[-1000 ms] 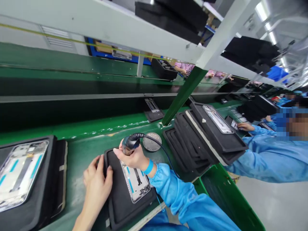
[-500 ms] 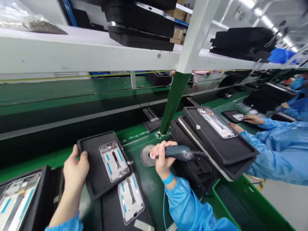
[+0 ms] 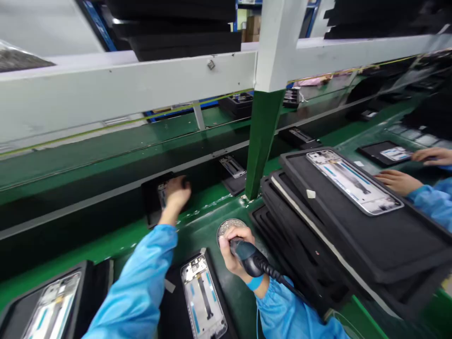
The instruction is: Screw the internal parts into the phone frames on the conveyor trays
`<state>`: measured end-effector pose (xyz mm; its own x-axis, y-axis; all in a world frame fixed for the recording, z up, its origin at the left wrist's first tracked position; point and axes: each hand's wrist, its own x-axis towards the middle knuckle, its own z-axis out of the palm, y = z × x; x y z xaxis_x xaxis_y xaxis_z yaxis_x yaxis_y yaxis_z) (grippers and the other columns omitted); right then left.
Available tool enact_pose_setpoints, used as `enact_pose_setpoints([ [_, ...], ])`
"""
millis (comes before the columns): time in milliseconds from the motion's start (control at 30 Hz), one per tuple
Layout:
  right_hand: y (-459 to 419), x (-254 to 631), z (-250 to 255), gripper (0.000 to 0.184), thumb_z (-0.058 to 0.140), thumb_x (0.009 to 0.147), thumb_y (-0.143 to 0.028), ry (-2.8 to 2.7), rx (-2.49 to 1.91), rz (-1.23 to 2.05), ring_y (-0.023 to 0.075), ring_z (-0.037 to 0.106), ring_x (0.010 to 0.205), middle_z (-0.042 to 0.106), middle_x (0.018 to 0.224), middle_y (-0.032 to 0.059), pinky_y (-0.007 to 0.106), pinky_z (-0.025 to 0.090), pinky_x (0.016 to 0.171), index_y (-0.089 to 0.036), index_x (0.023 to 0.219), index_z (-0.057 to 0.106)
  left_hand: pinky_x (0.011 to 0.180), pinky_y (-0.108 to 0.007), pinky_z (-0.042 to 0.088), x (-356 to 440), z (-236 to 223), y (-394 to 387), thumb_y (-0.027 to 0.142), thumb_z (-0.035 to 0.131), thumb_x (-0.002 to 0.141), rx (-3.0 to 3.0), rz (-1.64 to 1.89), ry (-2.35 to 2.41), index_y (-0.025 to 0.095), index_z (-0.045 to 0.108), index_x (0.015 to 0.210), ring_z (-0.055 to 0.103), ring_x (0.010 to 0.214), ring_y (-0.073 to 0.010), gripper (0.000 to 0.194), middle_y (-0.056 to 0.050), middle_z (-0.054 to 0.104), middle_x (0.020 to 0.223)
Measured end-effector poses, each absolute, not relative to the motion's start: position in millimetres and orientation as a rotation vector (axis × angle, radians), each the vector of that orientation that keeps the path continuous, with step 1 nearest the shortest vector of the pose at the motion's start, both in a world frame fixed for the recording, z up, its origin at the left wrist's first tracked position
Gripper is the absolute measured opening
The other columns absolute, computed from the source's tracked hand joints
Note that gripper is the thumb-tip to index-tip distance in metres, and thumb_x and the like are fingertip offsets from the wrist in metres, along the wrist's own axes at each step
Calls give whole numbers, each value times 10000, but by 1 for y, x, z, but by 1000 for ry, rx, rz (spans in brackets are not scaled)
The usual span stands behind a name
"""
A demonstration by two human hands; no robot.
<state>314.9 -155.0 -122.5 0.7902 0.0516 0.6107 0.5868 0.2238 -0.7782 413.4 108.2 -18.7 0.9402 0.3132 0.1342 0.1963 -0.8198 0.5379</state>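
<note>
This is a factory assembly line: a green conveyor (image 3: 212,221) runs beneath a white steel rack (image 3: 141,80), black trays (image 3: 339,240) carry phone frames (image 3: 355,181), and a co-worker in a blue cleanroom sleeve (image 3: 432,202) sits alongside.

The only view comes from a camera worn on the person's head, looking forward and down from above the near edge of the green tabletop (image 3: 116,249). It faces across the tabletop toward the far conveyor line, with the white shelf beam (image 3: 123,89) crossing the upper frame. It sits close above the person's left hand (image 3: 175,195) and right hand (image 3: 237,252), and the wide lens takes in the workstations stretching away to the right.
</note>
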Motion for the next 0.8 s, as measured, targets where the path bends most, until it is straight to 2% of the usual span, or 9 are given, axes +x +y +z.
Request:
enact_pose_setpoints([
  [33,-155,314,-121,192,785,1085,-271,-600,-1293,-412,185,733,732,721,891,-25,356,658,751,-291,1147,605,1369,-549,520,424,-30,85,471,503,1196,2592,263,256,78,795,1406,688,1501,-338,533,-196,798,1431],
  [133,-159,316,-112,211,796,1088,-213,-615,-1271,-465,194,758,747,752,912,-12,366,675,744,-290,1182,623,1289,-424,598,458,-62,19,338,770,1089,2653,121,-81,176,835,1284,730,1356,-276,261,-136,809,1333],
  [200,-164,319,-105,227,804,1097,-209,-608,-1268,-500,190,763,731,749,893,-23,364,681,732,-293,1181,610,1249,-447,616,476,-76,-12,260,845,1036,2689,64,-189,189,824,1269,714,1308,-289,245,-139,785,1316],
  [300,-172,326,-98,241,799,1136,-280,-555,-1254,-531,165,740,689,710,859,-50,341,668,708,-296,1162,561,1199,-511,613,489,-85,-32,261,826,1080,2761,5,-177,164,775,1249,668,1334,-334,202,-154,735,1327],
  [367,-178,331,-94,271,799,1159,-341,-499,-1234,-523,149,716,663,685,856,-61,335,664,706,-296,1159,531,1196,-513,599,490,-86,-29,291,823,1109,2794,-40,-171,162,750,1258,643,1378,-343,211,-141,722,1345],
  [567,-191,351,-81,417,850,1153,-517,-391,-1149,-408,122,598,511,589,738,-124,301,617,596,-307,1134,490,1353,-489,490,469,-69,12,143,719,1116,2808,-15,-225,138,730,1240,617,1363,-326,125,-190,717,1378],
  [800,-199,360,-69,512,947,1065,-593,-345,-1131,-265,133,573,465,580,666,-129,295,574,519,-297,1110,532,1245,-526,551,388,-34,57,209,692,1165,2744,263,-146,182,669,1168,611,1319,-347,35,-167,705,1288],
])
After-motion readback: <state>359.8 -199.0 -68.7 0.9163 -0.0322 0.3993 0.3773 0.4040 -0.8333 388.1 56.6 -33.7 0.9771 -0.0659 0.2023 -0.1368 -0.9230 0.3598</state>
